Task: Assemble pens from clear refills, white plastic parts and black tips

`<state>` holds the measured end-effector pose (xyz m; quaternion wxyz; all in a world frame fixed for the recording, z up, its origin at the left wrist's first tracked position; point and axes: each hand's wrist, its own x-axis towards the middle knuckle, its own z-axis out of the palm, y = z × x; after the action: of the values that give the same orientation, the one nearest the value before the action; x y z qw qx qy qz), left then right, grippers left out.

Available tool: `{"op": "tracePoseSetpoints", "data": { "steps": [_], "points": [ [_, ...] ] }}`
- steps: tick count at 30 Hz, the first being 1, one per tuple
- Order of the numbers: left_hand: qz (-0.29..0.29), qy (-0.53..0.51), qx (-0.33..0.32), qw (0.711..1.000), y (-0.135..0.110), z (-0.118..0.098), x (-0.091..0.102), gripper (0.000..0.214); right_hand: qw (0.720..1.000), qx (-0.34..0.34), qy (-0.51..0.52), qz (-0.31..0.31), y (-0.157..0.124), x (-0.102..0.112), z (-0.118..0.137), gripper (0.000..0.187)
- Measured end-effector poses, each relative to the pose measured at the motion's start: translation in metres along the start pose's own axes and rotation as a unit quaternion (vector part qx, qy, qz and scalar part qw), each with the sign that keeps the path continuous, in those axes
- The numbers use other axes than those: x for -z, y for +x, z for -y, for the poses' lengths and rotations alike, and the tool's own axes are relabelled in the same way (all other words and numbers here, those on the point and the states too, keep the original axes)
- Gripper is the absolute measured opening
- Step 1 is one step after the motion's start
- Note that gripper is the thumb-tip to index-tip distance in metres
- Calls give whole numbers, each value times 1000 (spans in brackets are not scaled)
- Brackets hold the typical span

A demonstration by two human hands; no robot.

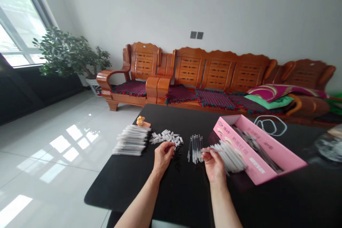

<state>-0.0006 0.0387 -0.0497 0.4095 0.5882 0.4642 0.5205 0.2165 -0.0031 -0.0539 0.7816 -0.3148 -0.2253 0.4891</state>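
My right hand (216, 166) pinches a pale pen barrel (207, 150) that points left, held above the table. My left hand (162, 156) is closed, fingertips together over small black parts (178, 155); what they hold is too small to make out. Just beyond it lies a heap of white pen caps (167, 136). Between the hands are thin dark pen refills (196, 146) in a loose row. A pile of translucent barrels (232, 157) sits right of my right hand. To the left, a stack of whitish pens (132, 140) lies side by side.
A pink box (256, 171) with dark grey pieces inside stands at the right of the black table (128, 192). A small yellow figurine (140, 120) is behind the pen stack. White loops (269, 125) lie behind the box. A wooden sofa (216, 71) lines the wall.
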Motion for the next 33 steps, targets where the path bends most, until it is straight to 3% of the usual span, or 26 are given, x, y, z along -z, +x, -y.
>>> {"op": "tracePoseSetpoints", "data": {
  "steps": [3, 5, 13, 17, 19, 21, 24, 27, 33],
  "points": [
    [-73, 136, -51, 987, 2, 2, 3, 15, 999, -26, -23, 36, -1, -1, -1, 11],
    [-95, 206, -45, 973, 3, 4, 2, 15, 997, -38, -32, 52, -2, -4, -3, 10],
    [-59, 325, 17, 944, 11, 5, 0, 18, 996, -56, -30, 55, 5, -8, -9, 15],
    [-62, 315, -20, 947, 13, -8, -5, 20, 995, -63, -44, 70, 5, -8, -10, 17],
    [-37, 291, -67, 954, 10, -17, -16, 22, 994, -69, -46, 78, 5, -7, -11, 18],
    [41, 290, -96, 951, 6, -27, -32, 18, 993, -72, -46, 81, 5, -6, -10, 19],
    [117, 374, -78, 917, 0, -34, -55, 12, 993, -73, -47, 84, 4, -6, -10, 19],
    [139, 442, -58, 884, -4, -35, -67, 14, 992, -75, -46, 87, 3, -8, -8, 19],
    [170, 484, -34, 858, 2, -41, -75, 23, 993, -71, -46, 80, 0, -12, -7, 19]
  ]
}}
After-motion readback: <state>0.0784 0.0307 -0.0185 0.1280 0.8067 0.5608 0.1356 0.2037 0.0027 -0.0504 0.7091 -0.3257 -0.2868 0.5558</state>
